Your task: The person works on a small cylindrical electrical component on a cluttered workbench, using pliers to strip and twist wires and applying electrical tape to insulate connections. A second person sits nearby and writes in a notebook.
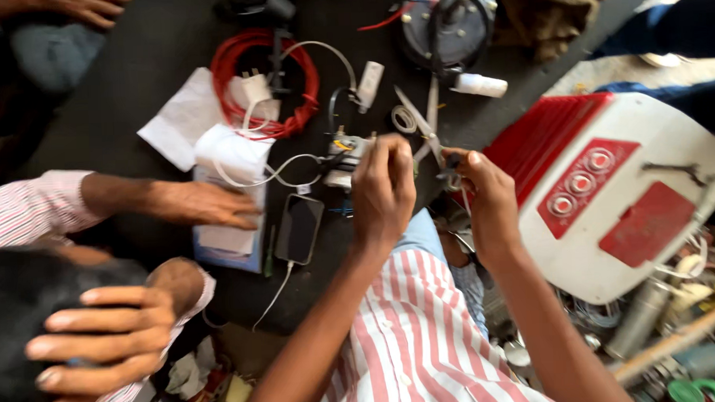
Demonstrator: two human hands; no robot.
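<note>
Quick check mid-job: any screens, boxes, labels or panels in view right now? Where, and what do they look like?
Phone: dark blank screen, flat on the black table, white cable attached.
Blue box: left of the phone, white paper on top, another person's hand on it.
Red control panel: three round dials, on the white-and-red appliance.

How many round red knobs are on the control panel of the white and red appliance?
3. The round red knobs sit in a slanted row on the red control panel of the appliance: upper one, middle one, lower one. None seems hidden.
</note>
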